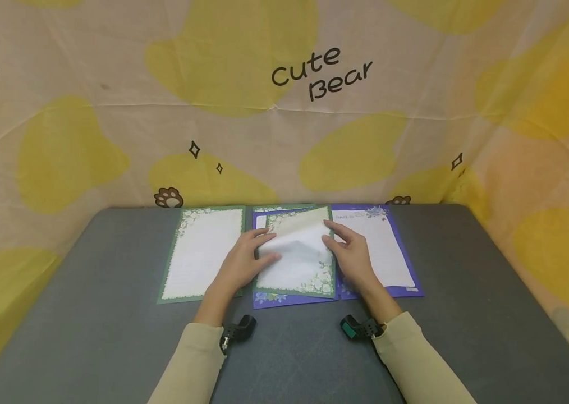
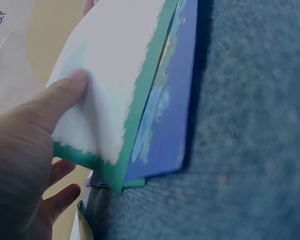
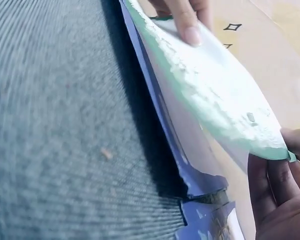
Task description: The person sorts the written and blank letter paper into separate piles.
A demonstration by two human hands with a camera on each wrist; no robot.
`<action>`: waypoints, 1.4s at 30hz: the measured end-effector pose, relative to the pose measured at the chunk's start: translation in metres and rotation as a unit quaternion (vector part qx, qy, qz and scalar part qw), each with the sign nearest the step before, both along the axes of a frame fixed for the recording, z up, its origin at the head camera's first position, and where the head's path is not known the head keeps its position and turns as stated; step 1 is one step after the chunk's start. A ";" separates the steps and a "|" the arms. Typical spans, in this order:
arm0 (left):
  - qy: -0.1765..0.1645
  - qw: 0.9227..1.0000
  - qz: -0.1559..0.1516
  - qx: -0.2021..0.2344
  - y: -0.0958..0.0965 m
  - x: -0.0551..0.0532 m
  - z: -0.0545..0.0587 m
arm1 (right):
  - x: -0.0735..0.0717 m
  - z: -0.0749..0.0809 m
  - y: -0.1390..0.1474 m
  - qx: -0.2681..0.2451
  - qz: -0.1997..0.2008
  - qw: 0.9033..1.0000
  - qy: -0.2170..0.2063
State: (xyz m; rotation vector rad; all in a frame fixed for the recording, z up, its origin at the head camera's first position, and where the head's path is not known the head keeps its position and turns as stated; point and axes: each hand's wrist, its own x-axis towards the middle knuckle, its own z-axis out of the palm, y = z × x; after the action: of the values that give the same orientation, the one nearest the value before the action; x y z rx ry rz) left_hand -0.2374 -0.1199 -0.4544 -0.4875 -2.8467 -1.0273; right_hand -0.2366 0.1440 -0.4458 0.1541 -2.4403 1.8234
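Note:
Between the two hands a white sheet of paper with a green, flower-printed border [image 1: 294, 275] is lifted and bends across its middle. My left hand [image 1: 246, 258] pinches its left edge, the thumb on the white face and fingers behind, as the left wrist view shows. At the opposite edge my right hand [image 1: 352, 252] pinches the same sheet between thumb and fingers. Under it lies a purple-bordered sheet [image 1: 269, 300], largely covered. In the right wrist view the lifted paper [image 3: 215, 80] bows above the purple sheet [image 3: 160, 110].
Another green-bordered sheet [image 1: 203, 258] lies to the left, partly behind the left forearm. A second purple-bordered sheet [image 1: 385, 252] lies on the right. All rest on a grey table [image 1: 284, 353], with a printed cloth [image 1: 234, 73] hanging behind it.

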 end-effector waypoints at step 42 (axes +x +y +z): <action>-0.061 0.959 0.014 0.278 -0.013 0.004 0.025 | 0.004 0.022 0.013 -0.019 0.023 0.999 -0.011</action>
State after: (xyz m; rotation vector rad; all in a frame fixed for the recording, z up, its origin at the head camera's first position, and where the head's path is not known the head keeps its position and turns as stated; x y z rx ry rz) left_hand -0.2339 -0.1333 -0.4299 -0.3344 -2.4713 -1.8136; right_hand -0.2331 0.1573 -0.4236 0.1909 -2.4350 1.8986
